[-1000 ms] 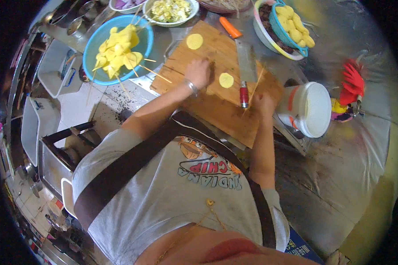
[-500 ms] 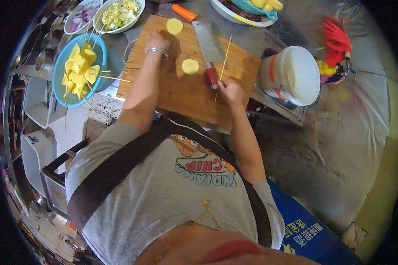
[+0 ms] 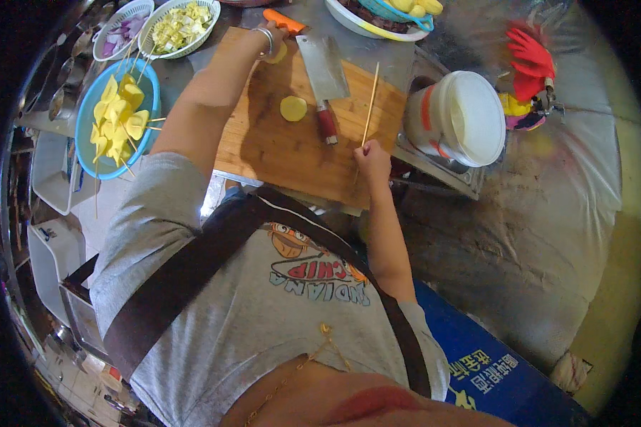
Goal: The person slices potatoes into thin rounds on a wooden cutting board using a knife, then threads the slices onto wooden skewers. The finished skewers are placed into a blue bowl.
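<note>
In my right hand, at the near right edge of the wooden cutting board, a thin wooden skewer points up and away. My left hand reaches to the board's far edge, beside an orange carrot piece; its fingers are too hidden to read. A pale yellow potato slice lies flat mid-board, and another round slice is partly covered by my left wrist. Between my hands rests a cleaver with a red handle, its blade toward the far side.
On the left, a blue basin holds yellow slices on skewers. Behind it are a basket of chopped greens and one of purple onion. A white bucket stands right of the board, with red gloves beyond. A bowl sits at the back.
My left hand has moved away from the board's left side to its far edge by the carrot. My right hand still holds the skewer, and the view has shifted slightly.
</note>
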Action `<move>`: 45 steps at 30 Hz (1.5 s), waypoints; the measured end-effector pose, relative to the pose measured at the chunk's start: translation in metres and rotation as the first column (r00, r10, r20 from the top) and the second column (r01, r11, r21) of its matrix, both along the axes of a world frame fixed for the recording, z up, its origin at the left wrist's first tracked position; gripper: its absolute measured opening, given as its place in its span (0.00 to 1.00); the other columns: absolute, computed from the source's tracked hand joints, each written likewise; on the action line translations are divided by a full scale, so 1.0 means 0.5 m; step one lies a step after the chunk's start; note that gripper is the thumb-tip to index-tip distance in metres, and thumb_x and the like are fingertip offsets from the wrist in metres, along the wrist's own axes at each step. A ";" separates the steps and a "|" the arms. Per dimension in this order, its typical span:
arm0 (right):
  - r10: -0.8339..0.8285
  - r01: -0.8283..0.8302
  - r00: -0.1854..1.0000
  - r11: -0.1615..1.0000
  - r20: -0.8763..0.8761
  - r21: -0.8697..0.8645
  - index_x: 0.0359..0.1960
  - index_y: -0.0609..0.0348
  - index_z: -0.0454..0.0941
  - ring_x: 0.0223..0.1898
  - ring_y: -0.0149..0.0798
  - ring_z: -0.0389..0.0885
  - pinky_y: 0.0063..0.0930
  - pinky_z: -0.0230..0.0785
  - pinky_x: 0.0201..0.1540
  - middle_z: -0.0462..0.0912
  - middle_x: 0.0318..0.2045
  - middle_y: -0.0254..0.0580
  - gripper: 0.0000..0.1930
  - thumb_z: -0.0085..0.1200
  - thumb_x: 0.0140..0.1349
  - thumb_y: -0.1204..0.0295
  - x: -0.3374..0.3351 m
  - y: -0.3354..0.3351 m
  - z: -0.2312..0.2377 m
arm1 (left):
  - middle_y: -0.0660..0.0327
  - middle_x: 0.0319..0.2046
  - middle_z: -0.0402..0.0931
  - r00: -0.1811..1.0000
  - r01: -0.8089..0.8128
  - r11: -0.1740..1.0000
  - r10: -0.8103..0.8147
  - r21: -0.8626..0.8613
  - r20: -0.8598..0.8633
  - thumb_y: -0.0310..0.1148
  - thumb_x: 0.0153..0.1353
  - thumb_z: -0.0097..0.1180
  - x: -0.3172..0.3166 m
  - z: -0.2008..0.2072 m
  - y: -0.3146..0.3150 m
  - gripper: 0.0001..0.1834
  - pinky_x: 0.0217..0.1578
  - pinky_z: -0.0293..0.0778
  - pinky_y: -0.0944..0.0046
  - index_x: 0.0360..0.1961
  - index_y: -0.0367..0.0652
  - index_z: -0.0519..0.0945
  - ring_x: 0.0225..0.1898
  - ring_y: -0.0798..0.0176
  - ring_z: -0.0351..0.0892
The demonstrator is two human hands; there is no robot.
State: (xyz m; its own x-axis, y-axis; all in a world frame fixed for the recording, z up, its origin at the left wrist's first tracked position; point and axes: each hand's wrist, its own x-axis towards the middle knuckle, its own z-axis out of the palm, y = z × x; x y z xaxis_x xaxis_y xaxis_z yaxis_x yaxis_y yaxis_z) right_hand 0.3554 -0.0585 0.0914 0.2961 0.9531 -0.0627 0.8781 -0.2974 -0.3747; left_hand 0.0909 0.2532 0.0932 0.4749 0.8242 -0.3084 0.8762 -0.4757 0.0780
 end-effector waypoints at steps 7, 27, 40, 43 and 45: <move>0.032 0.063 0.931 0.967 -0.363 0.246 0.36 0.57 0.73 0.17 0.34 0.72 0.28 0.64 0.23 0.72 0.15 0.40 0.09 0.51 0.53 0.70 -0.117 -0.100 0.071 | 0.56 0.33 0.72 0.996 0.052 0.944 -0.026 -0.325 0.083 0.34 0.53 0.49 -0.012 0.084 -0.060 0.18 0.27 0.69 0.62 0.46 0.42 0.69 0.30 0.60 0.72; 0.268 -0.206 0.950 0.923 -0.158 0.325 0.47 0.52 0.73 0.24 0.45 0.78 0.33 0.69 0.26 0.78 0.23 0.47 0.17 0.51 0.54 0.70 -0.232 -0.169 0.099 | 0.59 0.31 0.75 -0.168 -0.152 0.603 0.765 -0.783 0.622 0.33 0.57 0.49 0.042 0.023 -0.294 0.16 0.25 0.70 0.69 0.45 0.38 0.70 0.26 0.67 0.73; 0.096 0.011 0.839 0.981 -0.535 0.194 0.47 0.63 0.72 0.19 0.23 0.68 0.18 0.61 0.22 0.74 0.20 0.35 0.15 0.47 0.60 0.70 -0.254 -0.163 0.106 | 0.51 0.34 0.75 -0.029 -0.211 0.835 0.514 -0.508 0.857 0.33 0.57 0.48 0.045 -0.054 -0.339 0.13 0.38 0.69 0.62 0.41 0.37 0.70 0.37 0.59 0.75; -0.039 0.156 0.493 0.987 -0.869 0.044 0.46 0.63 0.73 0.17 0.21 0.64 0.16 0.57 0.19 0.70 0.18 0.29 0.14 0.46 0.60 0.71 -0.250 -0.148 0.085 | 0.58 0.36 0.74 0.070 -0.126 0.869 0.488 -0.478 0.870 0.31 0.58 0.48 0.063 -0.037 -0.407 0.13 0.38 0.70 0.66 0.43 0.38 0.70 0.37 0.66 0.73; -0.111 0.223 0.317 0.974 -0.942 -0.040 0.45 0.63 0.73 0.16 0.19 0.61 0.15 0.54 0.18 0.66 0.16 0.26 0.12 0.45 0.61 0.72 -0.237 -0.139 0.070 | 0.63 0.35 0.73 0.035 0.035 0.910 0.413 -0.414 0.910 0.31 0.59 0.48 0.093 -0.024 -0.498 0.12 0.39 0.69 0.67 0.44 0.38 0.71 0.37 0.69 0.71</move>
State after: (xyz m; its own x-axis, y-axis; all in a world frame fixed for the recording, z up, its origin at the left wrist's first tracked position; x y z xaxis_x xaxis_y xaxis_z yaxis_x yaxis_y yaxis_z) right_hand 0.2370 -0.1282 0.1261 0.2489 0.9078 -0.3377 -0.1331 -0.3133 -0.9403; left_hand 0.1375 0.0039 0.0811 0.3531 0.9316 0.0857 -0.0641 -0.0673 0.9957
